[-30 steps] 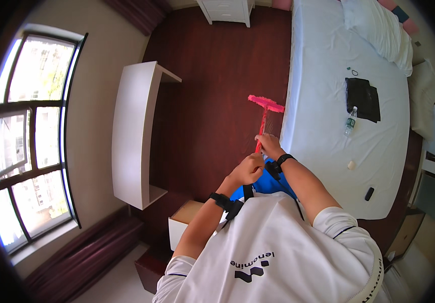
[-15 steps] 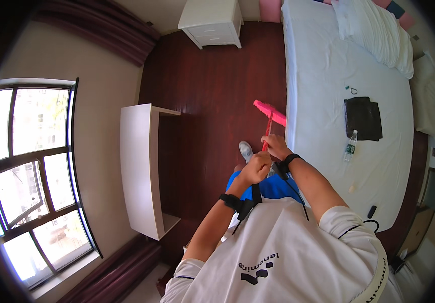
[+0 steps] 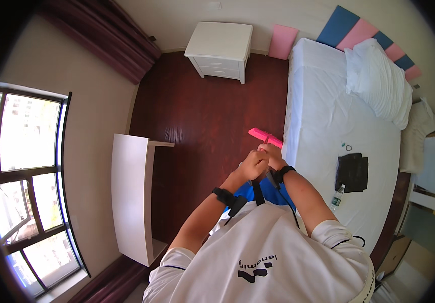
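Note:
Both of my hands are closed round the red handle of a mop with a flat, bright pink head (image 3: pixel 265 137). My left hand (image 3: pixel 254 165) grips the handle's upper end, and my right hand (image 3: pixel 274 157) holds it close by, slightly farther forward. Most of the handle is hidden behind my fists. Beyond them the mop head lies on the dark red wooden floor (image 3: pixel 202 121), beside the near-left edge of the bed (image 3: pixel 313 101).
A white nightstand (image 3: pixel 222 43) stands at the far wall. On the left, a white desk-like piece (image 3: pixel 132 197) stands below the window (image 3: pixel 28 131). The bed carries pillows (image 3: pixel 376 83), a folded black cloth (image 3: pixel 351 172) and a water bottle (image 3: pixel 337 197).
My view has tilted up, so more of the far wall and headboard panels shows. My hands are closer together, and less handle is visible between them and the mop head.

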### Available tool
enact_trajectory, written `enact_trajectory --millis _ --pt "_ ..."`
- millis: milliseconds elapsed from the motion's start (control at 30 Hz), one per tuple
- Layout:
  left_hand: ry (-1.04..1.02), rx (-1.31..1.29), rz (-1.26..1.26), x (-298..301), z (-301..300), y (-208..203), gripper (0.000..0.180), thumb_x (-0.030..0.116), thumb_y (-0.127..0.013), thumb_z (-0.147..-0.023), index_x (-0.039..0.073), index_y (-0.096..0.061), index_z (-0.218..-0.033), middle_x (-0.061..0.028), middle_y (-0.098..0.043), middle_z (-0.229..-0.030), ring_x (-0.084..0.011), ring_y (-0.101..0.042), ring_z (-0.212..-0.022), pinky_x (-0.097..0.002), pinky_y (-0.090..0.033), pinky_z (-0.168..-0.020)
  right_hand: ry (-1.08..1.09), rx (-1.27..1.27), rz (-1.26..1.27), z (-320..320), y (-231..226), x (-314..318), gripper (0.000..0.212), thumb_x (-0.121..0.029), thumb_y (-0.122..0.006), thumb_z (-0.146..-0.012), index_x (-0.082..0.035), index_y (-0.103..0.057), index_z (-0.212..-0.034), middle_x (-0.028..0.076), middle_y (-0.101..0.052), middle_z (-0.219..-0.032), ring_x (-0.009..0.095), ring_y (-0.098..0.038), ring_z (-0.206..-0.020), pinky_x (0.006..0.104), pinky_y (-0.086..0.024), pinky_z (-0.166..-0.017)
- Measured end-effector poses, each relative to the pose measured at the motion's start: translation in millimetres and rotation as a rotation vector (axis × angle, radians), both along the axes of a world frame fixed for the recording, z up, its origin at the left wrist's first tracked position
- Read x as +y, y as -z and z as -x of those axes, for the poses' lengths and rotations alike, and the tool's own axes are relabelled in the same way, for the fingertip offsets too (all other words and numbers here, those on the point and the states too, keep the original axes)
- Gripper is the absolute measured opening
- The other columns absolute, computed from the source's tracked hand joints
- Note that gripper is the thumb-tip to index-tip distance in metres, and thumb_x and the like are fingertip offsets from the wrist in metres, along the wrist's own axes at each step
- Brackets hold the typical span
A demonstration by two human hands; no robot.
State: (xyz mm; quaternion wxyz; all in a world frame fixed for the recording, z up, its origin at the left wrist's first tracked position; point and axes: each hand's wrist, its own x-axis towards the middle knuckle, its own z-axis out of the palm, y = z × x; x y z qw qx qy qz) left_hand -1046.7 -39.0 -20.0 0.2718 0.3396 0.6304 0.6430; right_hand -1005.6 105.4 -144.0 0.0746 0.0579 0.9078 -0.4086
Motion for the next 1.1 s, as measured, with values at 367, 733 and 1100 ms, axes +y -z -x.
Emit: enact_trajectory --millis 367,733,1100 --pt "-0.194 0.037 0.067 59.0 119.7 0.1 0.016 0.006 -0.048 -0.073 -0.003 -0.048 -0.061 -0.0142 -0.043 -0.053 -0.0195 -0.041 -0.047 -0.0353 -0.034 -0.046 -0.112 0.073 -0.014 138.8 -25.4 53.4 0.019 -0.029 -0.058 -0.074 -0.011 -0.063 -0.077 0.012 -0.064 -0.075 0.032 -0.063 -0.074 0.0409 -0.048 -0.062" --pt "-0.185 0.154 0.174 88.3 199.2 -47.6 0.015 0.01 -0.051 -0.07 -0.004 -0.056 -0.068 -0.0159 -0.056 -0.071 -0.0288 -0.054 -0.071 -0.0393 -0.043 -0.063 -0.269 0.145 0.182 246.5 -8.6 81.1 0.021 -0.027 -0.055 -0.078 -0.01 -0.063 -0.086 0.012 -0.065 -0.077 0.03 -0.064 -0.075 0.0385 -0.049 -0.066" --pt "-0.411 -0.027 0.013 4.3 303.5 -24.9 0.027 0.012 -0.047 -0.072 -0.01 -0.061 -0.077 -0.022 -0.063 -0.078 -0.0303 -0.061 -0.077 -0.0381 -0.047 -0.071 -0.631 0.08 -0.042 376.2 -9.3 18.0 0.024 -0.03 -0.057 -0.077 -0.009 -0.064 -0.086 0.016 -0.065 -0.078 0.038 -0.062 -0.078 0.045 -0.049 -0.065"
